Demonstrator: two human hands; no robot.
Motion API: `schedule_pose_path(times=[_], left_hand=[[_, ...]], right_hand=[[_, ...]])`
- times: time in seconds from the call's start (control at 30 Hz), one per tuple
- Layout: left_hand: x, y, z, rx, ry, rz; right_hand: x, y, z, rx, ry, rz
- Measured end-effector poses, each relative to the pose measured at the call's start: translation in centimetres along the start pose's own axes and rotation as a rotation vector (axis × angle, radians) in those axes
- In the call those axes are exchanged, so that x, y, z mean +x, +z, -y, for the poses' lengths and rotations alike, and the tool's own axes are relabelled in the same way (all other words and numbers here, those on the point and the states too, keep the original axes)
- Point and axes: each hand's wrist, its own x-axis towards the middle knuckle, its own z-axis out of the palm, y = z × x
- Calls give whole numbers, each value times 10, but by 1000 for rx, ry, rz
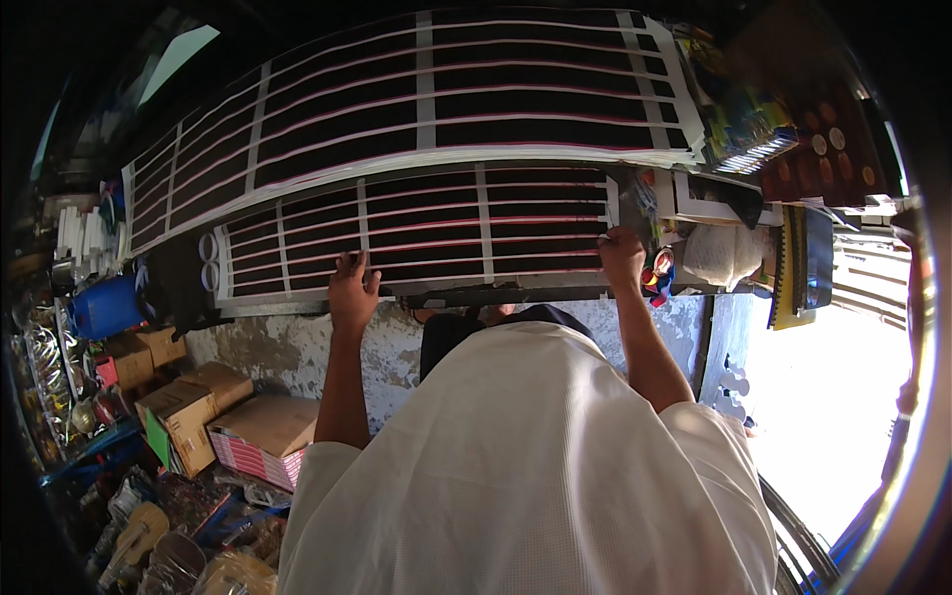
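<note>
A long dark sheet divided by white and reddish lines lies on the table in front of me. My left hand rests on its near edge, fingers apart and pressed lightly on the surface, holding nothing. By the sheet's right end, my right hand has its fingers pinched together. Something small and pale shows at those fingertips, too small to name. Beyond it lies a larger pile of similar dark sheets with white borders, its near edge overlapping the far side of the nearer sheet.
Right of the sheets are a whitish plastic-wrapped bundle, a yellow spiral-bound book and a red, blue and yellow item. A blue container stands at the left. Cardboard boxes sit low on the left, near a peeling wall.
</note>
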Motion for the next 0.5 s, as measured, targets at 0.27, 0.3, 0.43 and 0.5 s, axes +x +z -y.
schedule_pose_path(times=[0.27, 0.3, 0.43, 0.5], left_hand=[[-2, 1, 3, 55, -46, 63], [-1, 0, 4, 30, -49, 62], [0, -3, 2, 16, -84, 113], [0, -5, 0, 20, -99, 135]], right_hand=[[18, 0, 12, -103, 76, 22], [21, 1, 15, -108, 46, 22], [34, 0, 19, -123, 41, 21], [38, 2, 19, -137, 39, 14]])
